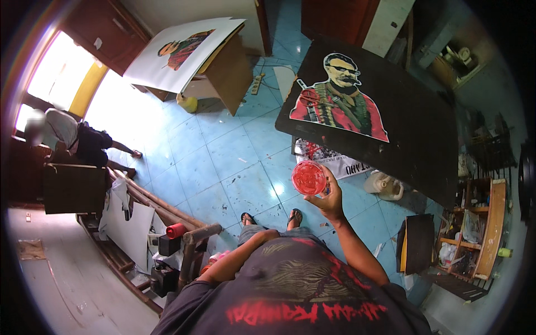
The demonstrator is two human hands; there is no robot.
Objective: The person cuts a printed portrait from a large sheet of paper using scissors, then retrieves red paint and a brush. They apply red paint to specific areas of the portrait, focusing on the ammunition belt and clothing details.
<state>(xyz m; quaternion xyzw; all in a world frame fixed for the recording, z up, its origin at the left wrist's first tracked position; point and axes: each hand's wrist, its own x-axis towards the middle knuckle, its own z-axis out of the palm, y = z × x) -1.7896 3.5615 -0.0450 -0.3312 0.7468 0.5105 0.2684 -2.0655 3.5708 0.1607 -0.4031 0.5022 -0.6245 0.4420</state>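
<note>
My right hand [328,201] is raised in front of me, fingers and thumb wrapped round the side of a round tub of red paint [309,177]. Its top faces up, and glossy red fills the circle inside the rim. My left hand [270,234] rests low at my waist by my shorts; its fingers are hidden. Beyond the tub, a cut-out portrait [341,100] of a figure with dark glasses and a red jacket lies on a black tabletop [416,125]. A printed sheet [335,163] pokes out under the table's near edge.
A second portrait sheet [181,47] covers a wooden desk [228,78] at the back left. A jerrycan [384,185] stands beneath the black table. A bamboo bench [153,204] holding board pieces runs along my left. Another person [72,131] bends forward at far left. A cluttered shelf [491,229] stands right.
</note>
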